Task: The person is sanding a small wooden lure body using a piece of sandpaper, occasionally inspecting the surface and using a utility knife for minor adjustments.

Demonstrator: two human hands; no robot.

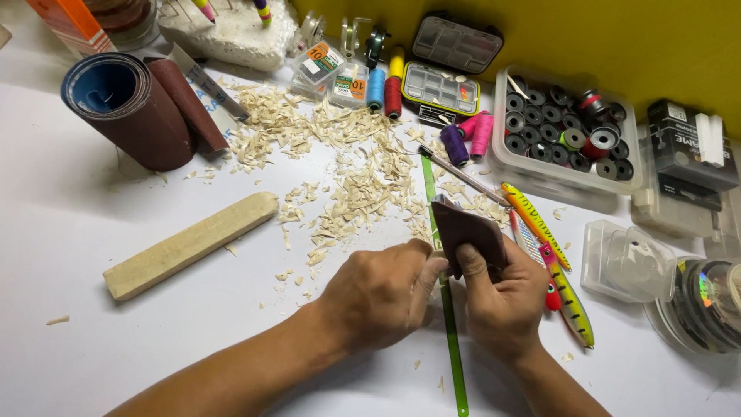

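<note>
My right hand (pixel 502 297) grips a folded piece of dark brown sandpaper (pixel 467 228), wrapped around something hidden inside it. My left hand (pixel 378 293) is closed beside it, its fingertips pinching a small pale wooden piece at the sandpaper's left edge. Both hands rest over a green ruler (pixel 451 347) on the white table (pixel 77 224). A pale wooden block (pixel 189 245) lies to the left. Wood shavings (pixel 347 170) are scattered behind the hands.
A roll of brown sandpaper (pixel 127 112) stands at back left. Thread spools (pixel 386 89), small tackle boxes (pixel 440 89) and a clear box of bobbins (pixel 567 127) line the back. Painted fishing lures (pixel 567 297), a thin knife (pixel 463 174) and line spools (pixel 702 301) lie to the right.
</note>
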